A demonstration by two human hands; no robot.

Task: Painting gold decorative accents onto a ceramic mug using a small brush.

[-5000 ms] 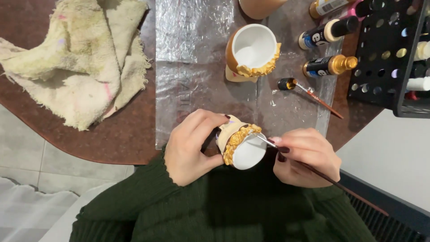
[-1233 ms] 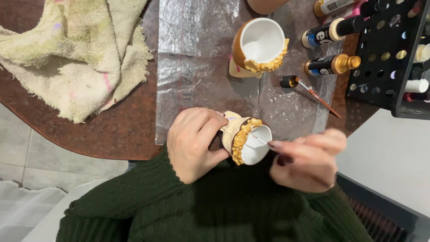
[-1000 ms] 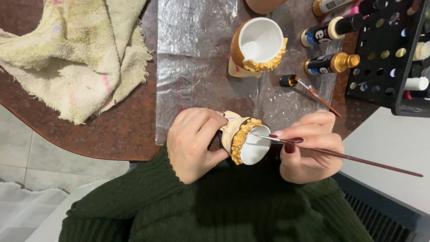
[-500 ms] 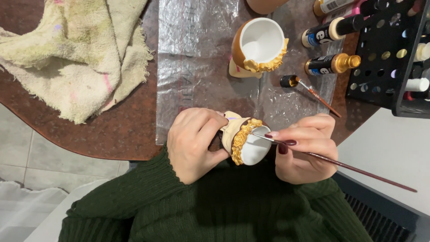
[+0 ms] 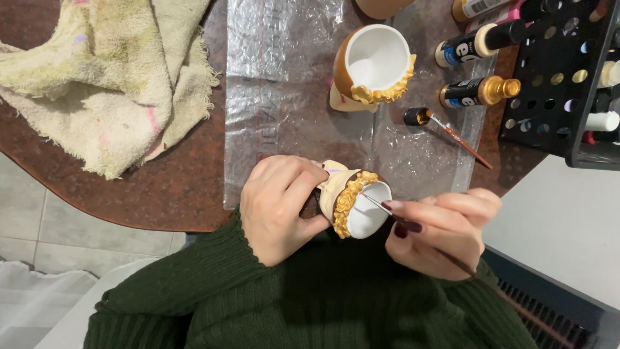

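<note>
Painting step, by the look of it: left hand (image 5: 278, 207) grips the small pot (image 5: 354, 203) tilted, right hand (image 5: 442, 229) pinches a fine brush (image 5: 378, 205) at its gold rose rim; next calls for steady dabs.

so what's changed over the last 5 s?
Little. The right hand swung the brush away about a second ago, then brought its tip back to the gold rim of the small pot. The left hand grips that pot as before; nothing on the table moved.

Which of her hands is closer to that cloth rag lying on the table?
Left. The left hand sits just right of the rag; the right hand is farther off.
</note>
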